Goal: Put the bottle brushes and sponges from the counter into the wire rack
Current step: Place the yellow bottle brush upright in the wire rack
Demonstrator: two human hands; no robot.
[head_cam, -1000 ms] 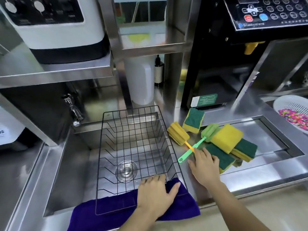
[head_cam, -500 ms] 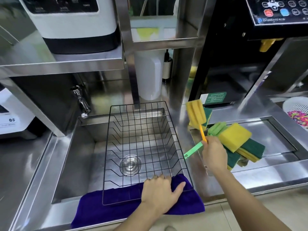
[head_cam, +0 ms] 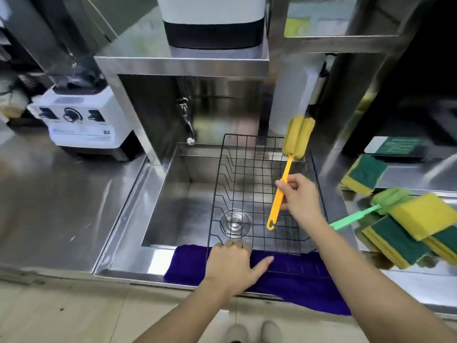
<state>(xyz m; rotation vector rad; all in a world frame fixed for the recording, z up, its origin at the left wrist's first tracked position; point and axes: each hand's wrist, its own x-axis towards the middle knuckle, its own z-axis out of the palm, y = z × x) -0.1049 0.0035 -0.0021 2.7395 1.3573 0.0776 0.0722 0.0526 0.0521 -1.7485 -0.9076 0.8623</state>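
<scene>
A black wire rack (head_cam: 222, 169) sits over the steel sink. My right hand (head_cam: 300, 198) grips the orange handle of a yellow bottle brush (head_cam: 298, 137), holding it nearly upright above the rack's right side, sponge head up. My left hand (head_cam: 232, 264) rests on the rack's front edge over a purple cloth (head_cam: 291, 285), fingers curled, thumb out. On the counter to the right lie a green bottle brush (head_cam: 356, 217) and several yellow-and-green sponges: one apart (head_cam: 364, 174), the others stacked (head_cam: 418, 216).
A tap (head_cam: 185, 120) juts over the sink's back left. A white blender base (head_cam: 81, 125) stands on the left counter. A steel shelf (head_cam: 180, 64) with a white appliance overhangs the sink. A white container (head_cam: 291, 95) stands behind the rack.
My right hand lifted the yellow brush off the counter and carried it left over the rack. The view swung left. My left hand stayed on the rack's front edge.
</scene>
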